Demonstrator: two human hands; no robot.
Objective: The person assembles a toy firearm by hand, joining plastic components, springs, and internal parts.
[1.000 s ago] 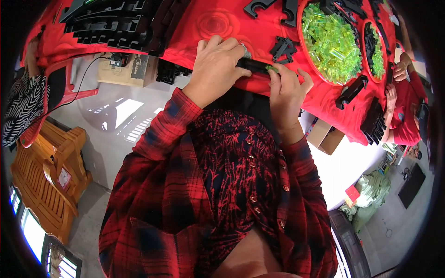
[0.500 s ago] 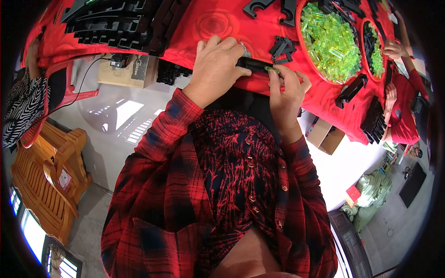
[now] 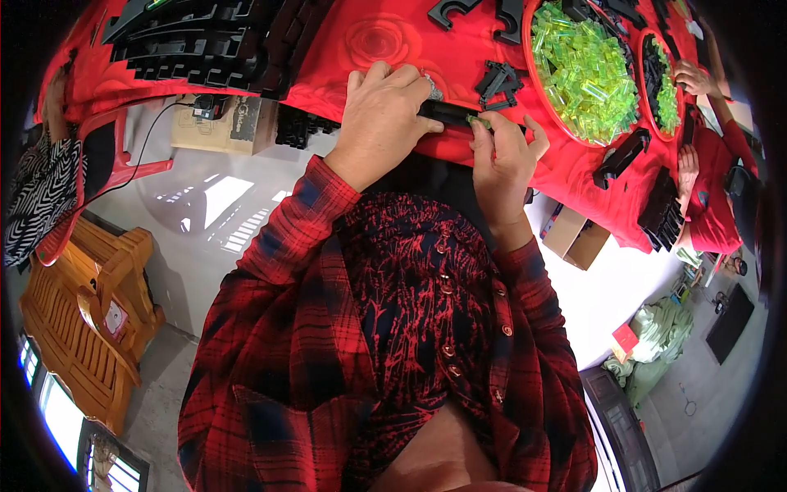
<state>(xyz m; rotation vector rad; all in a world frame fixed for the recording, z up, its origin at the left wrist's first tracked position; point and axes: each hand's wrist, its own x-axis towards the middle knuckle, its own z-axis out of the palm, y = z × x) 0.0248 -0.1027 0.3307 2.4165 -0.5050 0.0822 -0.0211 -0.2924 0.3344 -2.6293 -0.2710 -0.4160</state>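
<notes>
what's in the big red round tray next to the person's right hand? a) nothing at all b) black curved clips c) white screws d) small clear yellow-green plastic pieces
d: the red round tray is heaped with small translucent yellow-green pieces, lying just beyond the right hand, which pinches one such green piece at the black plastic part that the left hand presses on the red tablecloth.

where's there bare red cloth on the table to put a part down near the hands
Bare cloth lies above the left hand, around the rose print, between the black part stack and the small black clips. It is crowded to the right: the bowl of green pieces and the right hand on the long black part.
</notes>
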